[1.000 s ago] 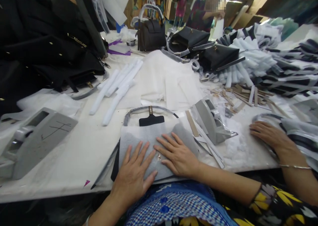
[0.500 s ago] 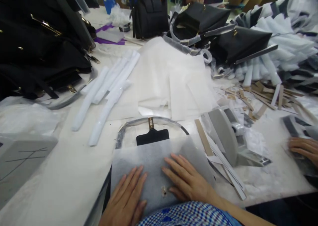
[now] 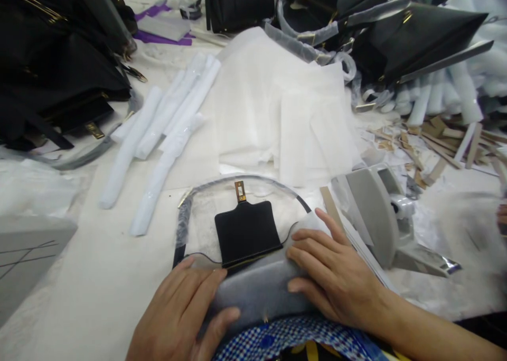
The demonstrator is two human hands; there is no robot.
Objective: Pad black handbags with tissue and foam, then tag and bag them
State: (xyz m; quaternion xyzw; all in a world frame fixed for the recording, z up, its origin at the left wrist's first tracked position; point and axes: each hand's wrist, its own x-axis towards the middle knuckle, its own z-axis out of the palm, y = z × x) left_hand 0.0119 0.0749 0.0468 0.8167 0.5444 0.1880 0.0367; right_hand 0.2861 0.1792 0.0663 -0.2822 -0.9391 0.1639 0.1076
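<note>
A black handbag lies in front of me, with its black flap [image 3: 247, 231] and gold clasp plate [image 3: 240, 191] pointing away from me. Its handle [image 3: 245, 179], wrapped in clear film, curves beyond the flap. A thin translucent white sheet [image 3: 261, 287] covers the near part of the bag. My left hand [image 3: 186, 308] rests on the sheet's left side near the flap's base, fingers laid out and thumb apart. On the right side, my right hand [image 3: 332, 271] presses down with its fingers spread. The bag's near end is hidden by the sheet and checked cloth [image 3: 269, 337].
Right of the bag stands a grey tape dispenser [image 3: 372, 213] beside flat strips. White wrapped rolls [image 3: 158, 149] lie to the left, white sheets [image 3: 253, 96] ahead. Black bags [image 3: 47, 75] pile at left; another bag [image 3: 415, 44] lies back right near cardboard scraps [image 3: 439, 139].
The white sheet has come toward me, baring more of the flap and the bag's far edge. Both hands have shifted outward to the sheet's sides. The view has tilted down.
</note>
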